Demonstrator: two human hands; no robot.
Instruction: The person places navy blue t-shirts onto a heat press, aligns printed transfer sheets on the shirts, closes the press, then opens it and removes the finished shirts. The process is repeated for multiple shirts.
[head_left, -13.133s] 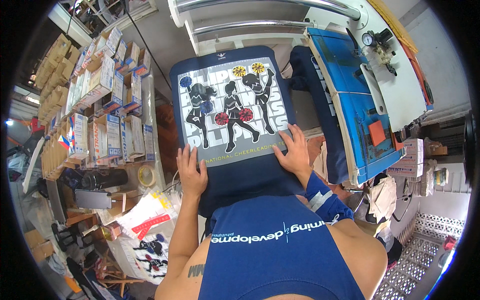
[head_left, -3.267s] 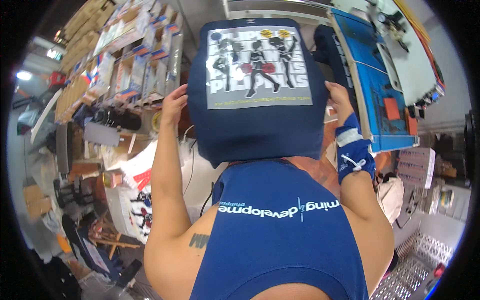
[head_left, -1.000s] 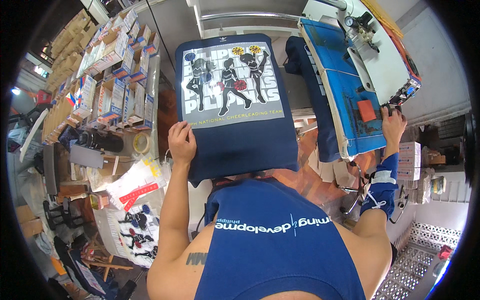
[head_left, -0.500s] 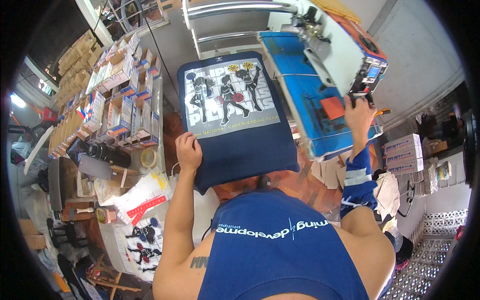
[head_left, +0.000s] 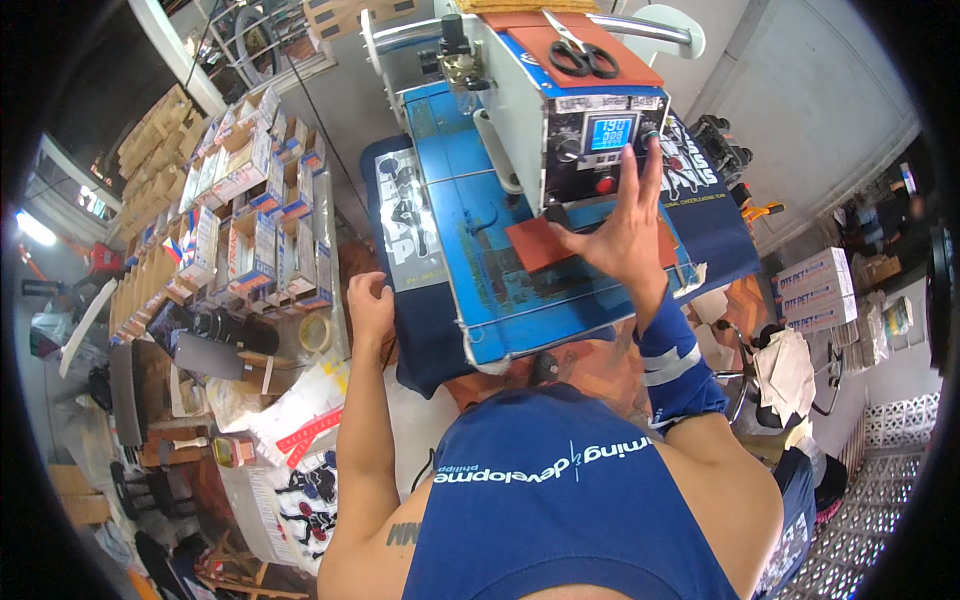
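The blue upper platen [head_left: 470, 300] of a white heat press [head_left: 515, 150] covers most of a navy shirt [head_left: 425, 355]; a clear printed transfer sheet [head_left: 405, 235] peeks out at its left. My right hand [head_left: 625, 220] has spread fingers at the front control panel, fingertips near its lit display [head_left: 610, 135] and knob, thumb near a black handle over an orange pad [head_left: 535, 247]. My left hand [head_left: 370, 305] rests with loosely bent fingers beside the shirt's left edge, holding nothing visible. Another navy shirt [head_left: 720, 225] with a print lies behind the press at right.
Open boxes [head_left: 240, 250] stack on a left-side table, with tape [head_left: 315, 332] and printed sheets [head_left: 310, 410]. Black-handled scissors [head_left: 580, 55] lie atop the press. Metal rails [head_left: 645, 30] run behind. White cartons [head_left: 815, 290] and a chair with pale fabric [head_left: 785, 375] stand right.
The press head has swung left over the printed shirt. My right hand has travelled left with it and spread at the panel. Earlier both hands held the shirt's sides.
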